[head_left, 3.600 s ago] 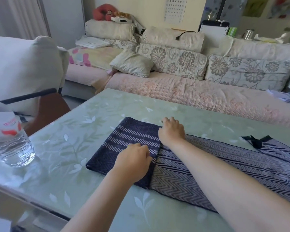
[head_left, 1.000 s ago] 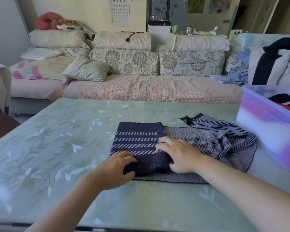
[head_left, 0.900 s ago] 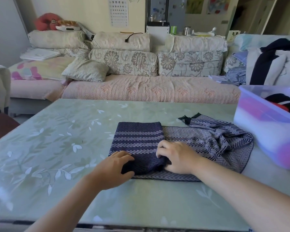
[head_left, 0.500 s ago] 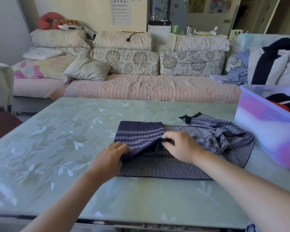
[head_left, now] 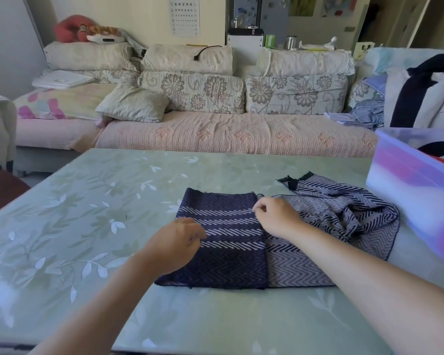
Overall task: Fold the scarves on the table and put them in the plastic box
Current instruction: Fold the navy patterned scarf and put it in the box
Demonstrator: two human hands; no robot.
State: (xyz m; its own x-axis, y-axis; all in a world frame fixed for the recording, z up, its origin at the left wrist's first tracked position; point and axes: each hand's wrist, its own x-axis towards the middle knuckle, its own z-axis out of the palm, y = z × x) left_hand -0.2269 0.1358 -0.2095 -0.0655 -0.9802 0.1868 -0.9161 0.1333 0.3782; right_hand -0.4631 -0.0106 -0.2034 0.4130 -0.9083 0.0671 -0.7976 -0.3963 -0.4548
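Scarf (head_left: 228, 252) at frame centre on table (head_left: 75, 226), partly folded. Left hand (head_left: 174, 242) fingers curled on fold, grip not clear. Right hand (head_left: 277, 217) pinches fold edge. Plastic box (head_left: 408, 196) far right.

Green leaf-print table (head_left: 87, 226), a navy herringbone scarf (head_left: 223, 252) at its middle, a plastic box (head_left: 408, 201) at right.

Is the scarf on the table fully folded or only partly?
Partly. The scarf has a flat folded panel at left; its right end lies bunched near the plastic box.
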